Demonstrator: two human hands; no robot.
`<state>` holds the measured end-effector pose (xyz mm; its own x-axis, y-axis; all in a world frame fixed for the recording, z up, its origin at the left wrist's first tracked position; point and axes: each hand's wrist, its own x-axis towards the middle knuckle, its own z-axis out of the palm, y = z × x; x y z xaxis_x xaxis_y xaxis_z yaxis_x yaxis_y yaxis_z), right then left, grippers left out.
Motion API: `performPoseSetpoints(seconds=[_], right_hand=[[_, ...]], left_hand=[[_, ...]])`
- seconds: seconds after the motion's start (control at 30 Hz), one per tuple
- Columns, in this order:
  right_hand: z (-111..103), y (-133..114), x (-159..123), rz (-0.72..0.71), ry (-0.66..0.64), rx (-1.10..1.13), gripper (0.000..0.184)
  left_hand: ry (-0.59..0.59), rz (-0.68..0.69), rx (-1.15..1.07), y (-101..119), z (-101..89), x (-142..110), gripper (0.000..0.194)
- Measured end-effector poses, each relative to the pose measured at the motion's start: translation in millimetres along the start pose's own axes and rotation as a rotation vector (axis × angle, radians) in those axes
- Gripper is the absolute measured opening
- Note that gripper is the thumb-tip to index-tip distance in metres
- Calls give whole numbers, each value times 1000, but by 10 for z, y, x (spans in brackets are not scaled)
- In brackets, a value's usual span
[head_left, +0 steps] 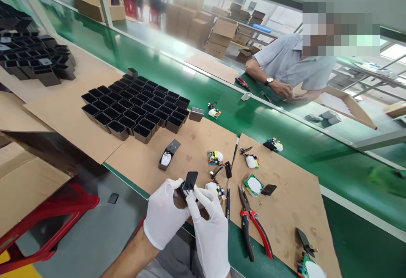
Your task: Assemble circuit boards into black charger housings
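Both my hands wear white gloves. My left hand (165,212) is closed round a small black plastic case (182,191) near the cardboard's front edge. A flat black end plate (191,180) stands up out of this case. My right hand (209,225) presses its fingertips together at the case's opening, just below the plate; what they pinch is hidden. Right beside my right hand lies a circuit board (217,190) with a white pad. A similar case (165,158) with a white-padded part inside and its plate raised lies farther back.
Rows of open black cases (136,100) stand at the back left. Red-handled pliers (250,223) and black tweezers (228,206) lie to the right, among several circuit boards (253,185). A person (292,66) sits across the green bench. A red stool (72,210) is at lower left.
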<state>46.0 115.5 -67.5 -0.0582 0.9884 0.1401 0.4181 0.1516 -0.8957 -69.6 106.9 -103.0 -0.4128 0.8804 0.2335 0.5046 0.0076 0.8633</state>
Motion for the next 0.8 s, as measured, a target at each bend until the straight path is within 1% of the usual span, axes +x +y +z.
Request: performPoseSetpoints(seconds=[0.07,0.13,0.23,0.27,0.3,0.33,0.4,0.47,0.53,0.57,0.6,0.67,0.73,0.8], right_hand=[[7,-9,-4,-6,-5,-22,21],[-29,-15,-16,-11,-22,-45,21],[-231,-27,-11,-2,-31,-99,24],[-333,-36,7,-32,-20,-149,25],[-443,-47,36,-95,-10,-219,26],[-552,-64,78,-202,-5,-301,30],[-745,-112,190,-472,-72,-473,42],[-881,-177,320,-701,-241,-600,52],[-962,-243,439,-823,-408,-647,56],[-986,-272,484,-850,-462,-636,57],[-1002,-294,515,-862,-488,-603,57],[-1011,-315,532,-829,-502,-514,54],[-992,-303,488,-759,-499,-411,50],[-939,-265,399,-673,-437,-334,45]], left_hand=[[-23,-27,-22,8,5,-1,20],[-56,-57,-60,36,-17,16,21],[-147,-100,-147,122,-141,87,33],[-198,-110,-180,158,-206,120,36],[-260,-115,-216,195,-280,153,37],[-337,-119,-255,231,-358,185,38],[-505,-116,-319,291,-504,239,42],[-640,-80,-321,331,-607,276,50],[-718,-29,-274,353,-654,295,52],[-739,-7,-251,358,-658,298,52],[-756,5,-242,360,-653,298,52],[-771,13,-250,356,-628,291,53],[-744,26,-266,342,-589,278,54],[-665,58,-259,319,-536,259,52]])
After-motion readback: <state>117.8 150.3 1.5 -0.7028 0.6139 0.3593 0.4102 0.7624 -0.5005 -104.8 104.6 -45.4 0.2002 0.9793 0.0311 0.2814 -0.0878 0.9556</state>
